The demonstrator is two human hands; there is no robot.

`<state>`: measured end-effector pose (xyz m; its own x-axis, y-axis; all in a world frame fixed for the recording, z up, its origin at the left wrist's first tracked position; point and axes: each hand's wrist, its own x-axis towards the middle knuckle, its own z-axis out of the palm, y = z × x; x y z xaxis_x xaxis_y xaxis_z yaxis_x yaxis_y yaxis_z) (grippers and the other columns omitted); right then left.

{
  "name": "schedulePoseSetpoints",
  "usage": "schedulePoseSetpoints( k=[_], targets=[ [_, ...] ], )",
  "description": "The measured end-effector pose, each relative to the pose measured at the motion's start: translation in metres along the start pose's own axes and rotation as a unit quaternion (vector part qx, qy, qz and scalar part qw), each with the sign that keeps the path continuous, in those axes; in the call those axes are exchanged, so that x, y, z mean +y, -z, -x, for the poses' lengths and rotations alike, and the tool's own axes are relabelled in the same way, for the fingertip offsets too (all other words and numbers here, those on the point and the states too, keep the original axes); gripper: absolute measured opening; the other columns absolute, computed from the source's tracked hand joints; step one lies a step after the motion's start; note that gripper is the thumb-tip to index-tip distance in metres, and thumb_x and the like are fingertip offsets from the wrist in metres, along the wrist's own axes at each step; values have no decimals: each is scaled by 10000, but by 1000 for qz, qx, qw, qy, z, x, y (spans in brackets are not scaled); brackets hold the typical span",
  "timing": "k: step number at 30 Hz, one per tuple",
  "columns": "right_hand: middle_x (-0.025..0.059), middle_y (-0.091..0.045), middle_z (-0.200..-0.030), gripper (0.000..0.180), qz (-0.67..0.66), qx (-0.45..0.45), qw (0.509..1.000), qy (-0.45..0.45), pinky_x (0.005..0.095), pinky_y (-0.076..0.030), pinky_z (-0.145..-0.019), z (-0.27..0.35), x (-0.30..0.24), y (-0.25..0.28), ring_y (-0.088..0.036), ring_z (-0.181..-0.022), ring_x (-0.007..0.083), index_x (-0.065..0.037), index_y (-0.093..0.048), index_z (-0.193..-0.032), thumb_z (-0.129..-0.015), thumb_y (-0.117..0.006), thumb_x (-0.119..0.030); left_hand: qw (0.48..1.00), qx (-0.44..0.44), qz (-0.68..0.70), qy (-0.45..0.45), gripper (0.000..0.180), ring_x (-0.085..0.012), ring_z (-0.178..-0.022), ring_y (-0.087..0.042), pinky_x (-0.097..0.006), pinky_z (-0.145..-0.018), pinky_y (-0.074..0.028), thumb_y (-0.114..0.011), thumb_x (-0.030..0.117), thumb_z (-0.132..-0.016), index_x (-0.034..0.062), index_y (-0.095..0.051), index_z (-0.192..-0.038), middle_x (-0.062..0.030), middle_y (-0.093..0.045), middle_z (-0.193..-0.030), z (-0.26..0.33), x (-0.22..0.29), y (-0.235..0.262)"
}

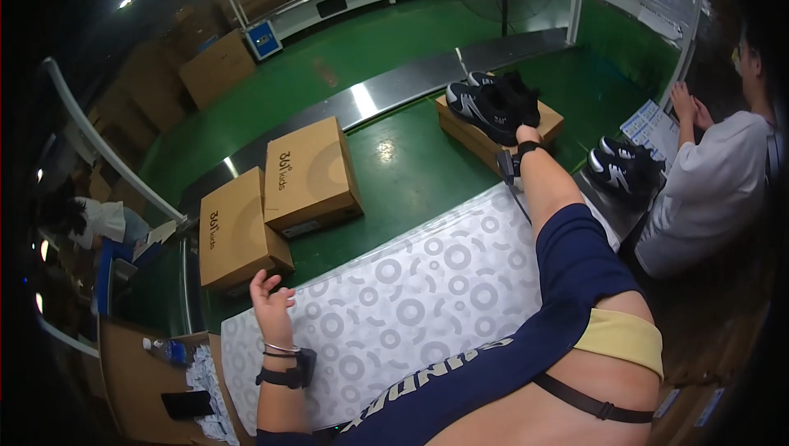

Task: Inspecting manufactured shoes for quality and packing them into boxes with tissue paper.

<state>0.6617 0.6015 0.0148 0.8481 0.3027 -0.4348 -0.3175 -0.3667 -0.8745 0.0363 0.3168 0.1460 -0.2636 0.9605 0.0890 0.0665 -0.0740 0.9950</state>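
My right arm reaches far to the right, and my right hand is closed at the heel end of a pair of black sneakers with grey and white trim. Part of its fingers is hidden by the shoes. The pair is on or just over a brown shoe box; I cannot tell if it touches. My left hand is raised, empty, with its fingers apart and loosely bent. It is close to the near corner of a closed brown shoe box. A second closed shoe box stands against that one.
White patterned wrapping paper covers the table before me, beside a green conveyor with a metal edge. Another pair of black sneakers lies near a co-worker at right. An open carton holds a bottle and a dark phone.
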Motion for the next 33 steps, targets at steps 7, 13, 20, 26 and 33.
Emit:
schedulePoseSetpoints(
  k=[7, 13, 20, 26, 33],
  targets=[
    [172, -483, -1022, 1059, -160, -136, 977, -33, 342, -429, -439, 160, 51, 33, -517, -586, 249, -175, 105, -1364, -673, -684, -321, 977, -205, 61, -16, 536, -111, -775, -538, -217, -678, -438, -546, -15, -757, 38, -321, -1240, -119, -458, -1092, 35, 20, -71],
    [199, -397, -1228, 948, -143, -242, 959, -33, 393, -481, -694, 293, 78, -8, -547, -862, 300, -40, 87, -1343, -741, -626, -203, 958, -281, 39, -36, 540, -115, -815, -544, -229, -715, -441, -548, 11, -773, 20, -304, -1254, -121, -461, -1110, 54, 21, -92],
    [228, -313, -1259, 645, 151, -171, 757, 612, 400, -344, -930, 344, 10, -10, -392, -1102, 391, -88, -400, -1216, -637, -678, -138, 974, -222, -46, 13, 360, -115, -815, -547, -245, -726, -447, -561, 45, -770, -2, -476, -1117, -80, -556, -966, 67, -3, -54],
    [183, -549, -975, 273, 276, -323, 675, 604, 361, -420, -809, 295, -30, -30, -529, -947, 322, -32, -508, -975, -731, -615, -88, 946, -292, -116, -75, 325, -146, -844, -555, -256, -767, -438, -546, 24, -758, 1, -499, -1078, -94, -553, -959, 77, 23, -67],
    [62, -571, -808, 190, 222, -504, 579, 600, 254, -436, -724, 372, -72, 106, -548, -800, 137, -11, -515, -924, -754, -586, -58, 915, -202, -246, -249, 515, -268, -1011, -507, -331, -847, -408, -656, 69, -650, 12, -471, -1127, -179, -497, -1100, 77, 33, -74]
  ],
)
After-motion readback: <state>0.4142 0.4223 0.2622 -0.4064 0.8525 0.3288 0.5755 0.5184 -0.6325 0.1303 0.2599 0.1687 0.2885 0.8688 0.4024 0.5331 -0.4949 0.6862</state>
